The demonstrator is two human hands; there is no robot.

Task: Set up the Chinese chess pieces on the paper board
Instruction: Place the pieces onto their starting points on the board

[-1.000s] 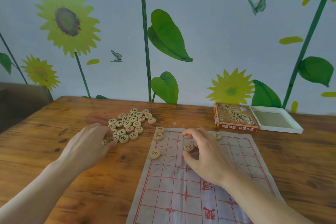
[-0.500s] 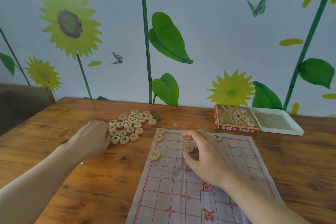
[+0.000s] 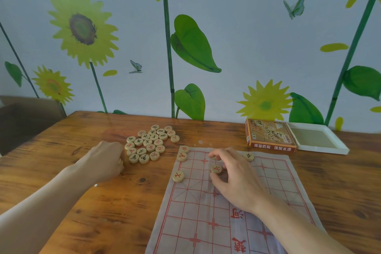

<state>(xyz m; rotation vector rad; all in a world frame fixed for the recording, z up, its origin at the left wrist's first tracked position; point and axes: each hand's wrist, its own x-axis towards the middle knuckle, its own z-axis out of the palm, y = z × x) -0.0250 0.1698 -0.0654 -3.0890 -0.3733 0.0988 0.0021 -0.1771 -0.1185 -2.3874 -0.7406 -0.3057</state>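
Note:
The paper board [image 3: 206, 212] with its red grid lies on the wooden table [image 3: 61, 171]. On its far rows sit two red pieces [image 3: 183, 152] at the left corner, another red piece [image 3: 178, 175] below them, and a dark-lettered piece [image 3: 249, 156]. My right hand [image 3: 237, 179] rests on the board, its thumb and fingers curled round a red piece [image 3: 216, 169]. A pile of loose pieces [image 3: 151, 143] lies left of the board. My left hand [image 3: 107, 161] is curled beside the pile, and a pale piece edge shows at its fingers.
An orange game box [image 3: 270, 136] and its white tray [image 3: 317, 140] stand at the back right against the sunflower wall. A dark chair back [image 3: 24, 121] stands off the table's left edge.
My left hand has drawn back from the pile's near-left edge with its fingers curled in. My right hand stays round the same red piece on the board.

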